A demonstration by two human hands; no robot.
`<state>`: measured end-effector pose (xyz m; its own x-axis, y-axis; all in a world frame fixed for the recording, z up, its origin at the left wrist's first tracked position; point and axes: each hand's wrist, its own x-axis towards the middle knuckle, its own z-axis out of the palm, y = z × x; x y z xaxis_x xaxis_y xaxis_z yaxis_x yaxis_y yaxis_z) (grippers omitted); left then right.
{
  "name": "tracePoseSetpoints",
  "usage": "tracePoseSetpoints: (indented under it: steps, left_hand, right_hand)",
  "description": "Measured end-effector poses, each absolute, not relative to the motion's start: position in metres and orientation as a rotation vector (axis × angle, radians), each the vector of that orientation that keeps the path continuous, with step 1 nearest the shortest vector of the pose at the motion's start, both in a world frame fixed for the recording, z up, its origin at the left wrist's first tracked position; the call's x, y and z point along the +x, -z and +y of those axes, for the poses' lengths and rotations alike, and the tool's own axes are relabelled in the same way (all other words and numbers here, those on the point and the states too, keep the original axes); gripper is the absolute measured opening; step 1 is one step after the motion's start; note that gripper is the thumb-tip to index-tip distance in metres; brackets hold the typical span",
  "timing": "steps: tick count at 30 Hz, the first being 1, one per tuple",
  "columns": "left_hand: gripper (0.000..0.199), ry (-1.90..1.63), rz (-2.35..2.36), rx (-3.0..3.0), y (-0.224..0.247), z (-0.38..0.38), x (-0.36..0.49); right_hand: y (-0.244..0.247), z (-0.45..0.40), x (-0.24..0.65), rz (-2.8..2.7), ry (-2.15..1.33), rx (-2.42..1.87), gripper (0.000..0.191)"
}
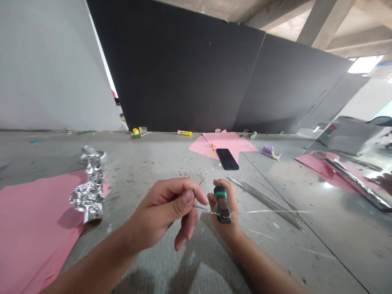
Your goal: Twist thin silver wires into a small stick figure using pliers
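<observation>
The twisted wire (203,210) lies crosswise between the left hand (162,208), pinching it, and the right hand (230,212), clamped around a green-handled tool (221,204).

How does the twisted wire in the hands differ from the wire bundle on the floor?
The twisted wire is a spiralled length, while the bundle of wires is many straight strands. The twisted wire is held by the left hand; the bundle lies on the floor. Both look thin and silvery.
</observation>
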<state>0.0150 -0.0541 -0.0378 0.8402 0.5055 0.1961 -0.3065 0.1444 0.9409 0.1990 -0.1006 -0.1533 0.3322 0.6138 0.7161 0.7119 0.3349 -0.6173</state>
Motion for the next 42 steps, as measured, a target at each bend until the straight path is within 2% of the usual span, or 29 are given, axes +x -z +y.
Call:
tracePoseSetpoints:
  steps: [4,11,16,20,28,37,42]
  left_hand:
    - [0.020,-0.543,0.193,1.219,0.039,-0.052,0.017]
    - [0.017,-0.553,0.167,1.100,0.044,-0.050,0.021]
    - [0.017,-0.541,0.162,0.891,0.049,-0.051,0.027]
    - [0.019,-0.542,0.185,0.753,0.048,-0.048,0.028]
    - [0.022,-0.621,0.322,0.684,0.043,-0.043,0.029]
    - [0.012,-1.012,0.473,1.306,0.039,-0.022,0.014]
    - [0.012,-1.125,0.471,1.683,0.020,-0.014,-0.010]
  right_hand:
    - [0.154,-0.099,0.197,-1.326,0.097,-1.357,0.048]
    - [0.149,-0.098,0.198,-1.336,0.159,-1.406,0.022]
    - [0.150,-0.101,0.198,-1.355,-0.087,-1.432,0.024]
    - [0.148,-0.102,0.197,-1.360,-0.118,-1.450,0.023]
    - [0.148,-0.100,0.195,-1.384,-0.226,-1.525,0.006]
    - [0.151,-0.096,0.199,-1.481,-0.309,-1.558,0.023]
    - [0.149,-0.098,0.193,-1.804,-0.027,-1.688,0.047]
